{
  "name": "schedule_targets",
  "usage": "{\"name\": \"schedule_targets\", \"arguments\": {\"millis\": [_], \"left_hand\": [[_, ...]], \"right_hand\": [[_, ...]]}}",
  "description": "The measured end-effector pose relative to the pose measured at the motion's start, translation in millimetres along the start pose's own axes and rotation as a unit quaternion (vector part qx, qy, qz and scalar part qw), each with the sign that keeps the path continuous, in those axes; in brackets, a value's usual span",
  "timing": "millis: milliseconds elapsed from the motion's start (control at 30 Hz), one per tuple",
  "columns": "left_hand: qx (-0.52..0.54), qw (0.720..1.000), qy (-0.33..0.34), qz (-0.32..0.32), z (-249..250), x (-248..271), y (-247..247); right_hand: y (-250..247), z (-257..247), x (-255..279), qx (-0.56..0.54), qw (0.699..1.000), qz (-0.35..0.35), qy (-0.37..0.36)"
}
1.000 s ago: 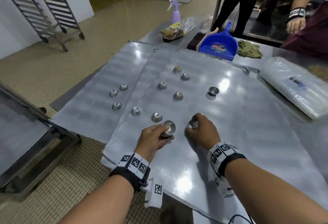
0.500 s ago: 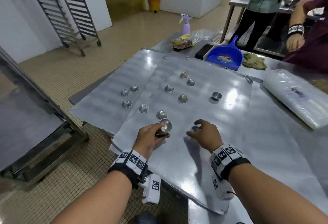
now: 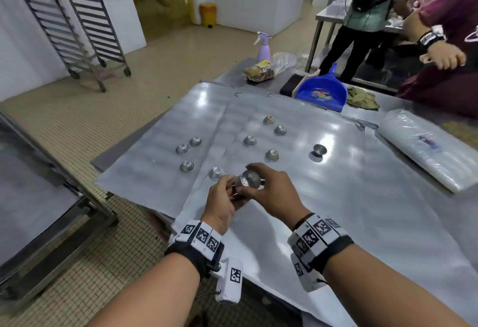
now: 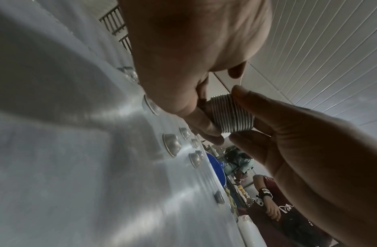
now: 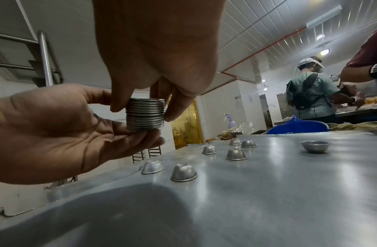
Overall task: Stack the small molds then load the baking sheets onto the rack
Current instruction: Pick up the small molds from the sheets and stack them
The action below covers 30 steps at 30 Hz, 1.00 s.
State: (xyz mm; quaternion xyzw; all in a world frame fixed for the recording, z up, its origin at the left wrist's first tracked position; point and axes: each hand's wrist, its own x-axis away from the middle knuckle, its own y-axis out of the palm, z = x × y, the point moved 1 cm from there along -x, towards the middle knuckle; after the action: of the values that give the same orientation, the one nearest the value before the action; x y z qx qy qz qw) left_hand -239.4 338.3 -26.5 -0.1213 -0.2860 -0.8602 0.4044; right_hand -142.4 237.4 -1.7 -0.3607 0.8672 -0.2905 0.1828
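Note:
Both my hands meet above the near part of the top baking sheet (image 3: 336,197). My left hand (image 3: 227,192) holds a stack of nested small metal molds (image 3: 250,179) from below. My right hand (image 3: 262,184) pinches the top of that stack (image 5: 144,115) between thumb and fingers; the ribbed rims of the stack (image 4: 231,115) also show in the left wrist view. Several loose molds lie upside down on the sheets, among them the nearest mold (image 3: 215,172) and a middle mold (image 3: 272,155). One upright mold (image 3: 319,149) stands to the right. A tall wheeled rack (image 3: 77,21) stands far left.
Overlapping sheets cover the steel table; the left sheet (image 3: 160,161) reaches past its edge. A blue dustpan (image 3: 323,91), a cloth (image 3: 362,97), a spray bottle (image 3: 263,47) and a plastic-wrapped pack (image 3: 424,145) lie beyond. A metal trolley (image 3: 51,197) is at my left. Two people stand at back right.
My right hand lifted a mold off the sheet and brought it to the stack. My left hand raised the stack off the sheet. The hands now touch at the stack.

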Motion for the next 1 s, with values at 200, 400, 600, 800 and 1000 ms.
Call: {"name": "schedule_targets", "arguments": {"millis": [200,400,600,800,1000], "left_hand": [[0.016,0.998,-0.023,-0.048,40.3,-33.4,-37.8],[0.024,0.999,-0.022,-0.004,79.6,-68.9,-80.5],[-0.031,0.998,-0.045,0.010,86.9,-93.3,-128.1],[-0.068,0.994,-0.077,0.043,77.1,-111.3,-160.3],[-0.154,0.984,-0.064,0.063,66.7,-119.6,-173.3]], "right_hand": [[36.7,-28.4,-28.2,-0.059,0.998,0.008,-0.011],[46.0,-20.7,-62.8,-0.040,0.993,0.095,0.062],[71.5,13.7,-71.5,0.098,0.985,0.021,0.141],[89.0,36.9,-65.9,0.189,0.963,-0.037,0.190],[94.7,34.6,-69.9,0.195,0.962,0.014,0.189]]}}
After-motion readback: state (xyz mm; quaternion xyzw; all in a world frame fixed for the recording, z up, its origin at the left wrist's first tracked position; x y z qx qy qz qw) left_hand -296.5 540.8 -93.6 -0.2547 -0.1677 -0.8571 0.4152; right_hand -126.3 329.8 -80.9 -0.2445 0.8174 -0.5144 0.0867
